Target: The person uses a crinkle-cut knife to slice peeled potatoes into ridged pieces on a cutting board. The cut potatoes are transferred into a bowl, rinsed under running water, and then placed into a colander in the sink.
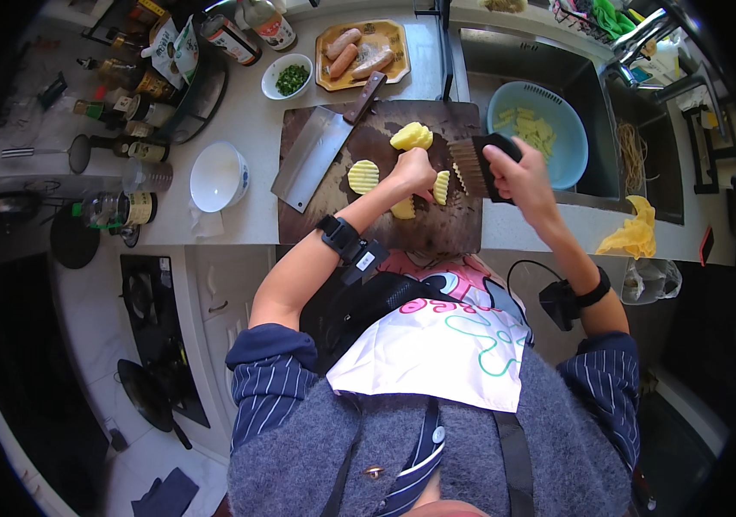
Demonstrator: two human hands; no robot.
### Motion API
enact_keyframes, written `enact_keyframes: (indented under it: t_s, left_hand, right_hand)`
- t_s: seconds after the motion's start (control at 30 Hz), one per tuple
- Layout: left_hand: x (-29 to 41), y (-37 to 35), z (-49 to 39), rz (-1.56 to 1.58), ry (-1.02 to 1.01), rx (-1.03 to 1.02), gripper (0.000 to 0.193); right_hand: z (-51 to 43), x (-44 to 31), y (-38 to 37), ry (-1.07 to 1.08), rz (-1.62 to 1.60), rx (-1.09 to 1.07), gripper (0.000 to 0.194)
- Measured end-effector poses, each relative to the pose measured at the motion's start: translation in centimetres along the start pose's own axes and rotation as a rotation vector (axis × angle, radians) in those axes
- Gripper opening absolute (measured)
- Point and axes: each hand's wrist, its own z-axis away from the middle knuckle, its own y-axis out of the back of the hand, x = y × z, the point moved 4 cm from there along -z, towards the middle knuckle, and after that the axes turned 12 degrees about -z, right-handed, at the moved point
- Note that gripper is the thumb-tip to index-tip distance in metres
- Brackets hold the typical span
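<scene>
My right hand (519, 174) grips the black handle of a crinkle cutter (471, 167), its wavy metal blade raised over the right edge of the wooden cutting board (432, 236). On the board, my left hand (416, 173) has its fingers down among ridged potato slices; whether it pinches one is hidden. A ridged potato slice (363, 177) lies to its left, and cut ridged pieces (441, 187) lie to its right. Stacked potato slices (412, 136) sit just beyond the hand. A cleaver (316, 155) rests diagonally on the board's left side.
A blue basin (574, 155) with cut potato strips stands in the sink (600, 174). Behind the board are a yellow tray (400, 55) of sausages and a bowl (267, 84) of chopped greens. A white bowl (216, 178) stands left; a yellow cloth (632, 232) lies right.
</scene>
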Motion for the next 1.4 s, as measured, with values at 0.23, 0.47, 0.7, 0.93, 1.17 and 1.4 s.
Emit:
enact_keyframes:
  t_s: [0.23,0.47,0.7,0.93,1.17,1.4]
  left_hand:
    - [3.6,-2.2,2.1,-0.382,-0.114,0.274,0.059]
    - [4.2,-3.8,1.4,-0.594,-0.436,0.153,0.040]
    - [5.3,-2.5,-1.1,-0.469,-0.486,0.126,0.030]
    - [11.4,2.7,-2.3,0.068,-0.546,0.294,0.058]
    - [0.8,4.5,3.5,-0.536,-0.317,0.238,0.024]
    - [-4.6,1.0,5.1,-0.077,0.056,0.091,0.033]
  right_hand:
    - [2.9,-3.0,2.0,0.210,0.202,0.032,0.023]
    - [6.7,-1.7,6.9,0.266,0.384,0.148,0.024]
    - [9.7,1.1,11.2,0.173,0.263,0.297,0.018]
    - [9.1,1.6,10.6,0.146,0.251,0.238,0.018]
    - [6.7,1.1,7.1,0.110,0.257,0.067,0.022]
    - [4.1,0.8,2.3,0.197,0.345,-0.145,0.024]
